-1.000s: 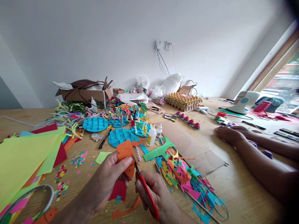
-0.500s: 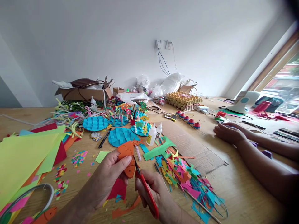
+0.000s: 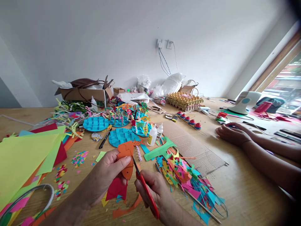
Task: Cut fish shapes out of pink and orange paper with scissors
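Note:
An orange piece of paper [image 3: 125,149] with a fish drawn on it is pinched between the thumb and fingers of my left hand [image 3: 110,171]. My right hand [image 3: 157,191] is closed round red-handled scissors [image 3: 148,194], whose blades lie along the right edge of the paper. Below the paper, a red paper scrap [image 3: 117,189] and a curved orange offcut [image 3: 127,208] rest on the table. Just beyond the paper stand blue discs [image 3: 121,137] with raised squares and a lilac twisted strip [image 3: 138,154].
Colourful paper scraps [image 3: 188,179] are heaped at the right, beside a cardboard sheet [image 3: 195,150]. Two glue bottles [image 3: 152,135] stand mid-table. Coloured sheets [image 3: 25,153] cover the left. Another person's forearms [image 3: 256,150] rest at the right; egg trays [image 3: 184,101] are stacked behind.
The orange paper has turned slightly and shifted a little left in my left hand. The scissors remain beside its right edge, with my right hand nearly in place.

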`<state>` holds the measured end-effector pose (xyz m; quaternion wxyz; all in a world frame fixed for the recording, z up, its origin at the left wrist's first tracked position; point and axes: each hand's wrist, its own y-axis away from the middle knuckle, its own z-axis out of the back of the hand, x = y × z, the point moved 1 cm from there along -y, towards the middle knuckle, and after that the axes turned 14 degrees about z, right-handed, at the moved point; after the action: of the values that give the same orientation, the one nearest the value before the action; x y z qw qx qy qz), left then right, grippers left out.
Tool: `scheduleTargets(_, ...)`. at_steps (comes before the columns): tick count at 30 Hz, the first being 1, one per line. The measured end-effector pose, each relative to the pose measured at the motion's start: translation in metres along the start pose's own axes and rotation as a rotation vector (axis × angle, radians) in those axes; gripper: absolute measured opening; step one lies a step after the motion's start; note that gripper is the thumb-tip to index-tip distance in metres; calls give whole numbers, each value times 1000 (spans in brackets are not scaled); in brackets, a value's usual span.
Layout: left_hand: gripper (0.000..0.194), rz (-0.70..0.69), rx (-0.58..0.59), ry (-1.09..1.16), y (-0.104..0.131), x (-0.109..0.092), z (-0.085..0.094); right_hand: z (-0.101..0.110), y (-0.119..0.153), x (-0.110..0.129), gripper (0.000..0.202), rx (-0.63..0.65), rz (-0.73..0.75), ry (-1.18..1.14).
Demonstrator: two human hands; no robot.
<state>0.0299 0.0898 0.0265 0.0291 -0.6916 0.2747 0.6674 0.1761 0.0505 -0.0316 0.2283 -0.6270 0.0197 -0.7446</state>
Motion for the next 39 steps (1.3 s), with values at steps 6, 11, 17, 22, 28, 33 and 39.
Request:
scheduleTargets(6,25,-15,-15,-8,1,0,0,0,-1,8,41,-1,3,-6)
scheduleTargets(11,22,25,-21,26,0,-1,-1,0,-3,11,41,8,-1,0)
scheduleTargets(17,19,43,-33,48,0,2,-1,1,-3,9,37,7,6,22)
scheduleTargets(22,17,40,-11,60,0,2,2,1,-2,7,36,0,11,31)
scheduleTargets(28,14,45,66,60,2,-3,7,1,1,2,36,37,-17,35)
scheduleTargets(33,15,71,79,54,2,-6,9,2,2,2,38,45,-16,47)
scheduleTargets(39,21,81,93,-7,2,-6,12,2,2,3,38,30,28,34)
